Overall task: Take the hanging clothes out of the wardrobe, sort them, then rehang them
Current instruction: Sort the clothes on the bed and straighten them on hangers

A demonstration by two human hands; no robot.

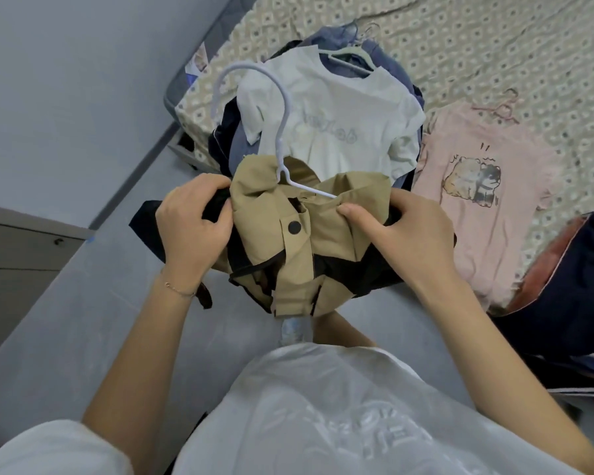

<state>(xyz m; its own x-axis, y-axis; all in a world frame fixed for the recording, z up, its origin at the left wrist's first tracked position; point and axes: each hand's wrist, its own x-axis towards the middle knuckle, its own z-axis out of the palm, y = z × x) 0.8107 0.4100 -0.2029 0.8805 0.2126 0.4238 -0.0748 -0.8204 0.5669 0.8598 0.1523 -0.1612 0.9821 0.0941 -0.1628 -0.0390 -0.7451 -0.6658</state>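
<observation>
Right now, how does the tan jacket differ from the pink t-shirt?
The tan jacket is bunched up, gripped by the left hand and right hand; the pink t-shirt lies flat on the bed, untouched. The jacket has black panels and a snap button; the t-shirt carries a cartoon print. Each has a hanger at its neck: white hanger, pink hanger.

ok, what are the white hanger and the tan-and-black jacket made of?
The white thin-rod hanger looks like smooth plastic or plastic-coated wire: even pale sheen. The tan-and-black jacket looks like matte woven cloth, perhaps cotton or nylon blend: crisp folds, no shine. Its round black snap is matte plastic or coated metal; cannot tell.
</observation>
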